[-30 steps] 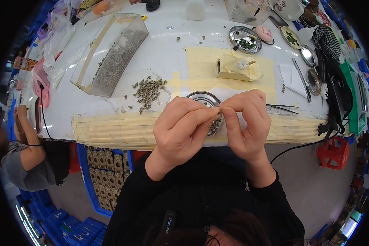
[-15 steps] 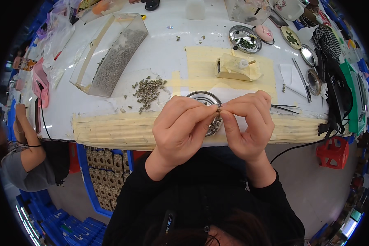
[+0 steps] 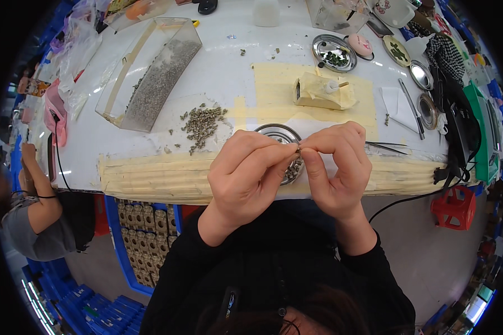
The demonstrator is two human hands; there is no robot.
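Note:
Thumb and forefinger of my left hand (image 3: 248, 170) pinch together just above a round metal dish (image 3: 274, 129). My right hand (image 3: 341, 167) meets it there, its thumb and forefinger also closed. Between the fingertips is a tiny dark metal part (image 3: 298, 150); its exact kind is too small to make out. Several small metallic parts (image 3: 292, 172) lie in the dish, which my hands partly cover. A loose pile of similar small metal parts (image 3: 201, 125) is spread on the table left of my hands. Tweezers (image 3: 388, 147) lie to the right of my right hand.
A clear bin (image 3: 159, 75) of small grey parts stands at the back left. Behind my hands is a taped block (image 3: 321, 93). A metal plate (image 3: 334, 53) with dark green pieces sits further back. Below the table's edge is a blue crate (image 3: 129, 268). Another person (image 3: 39, 218) sits at left.
My right hand has shifted very slightly left, still pinching at the left fingertips. My left hand stays in place.

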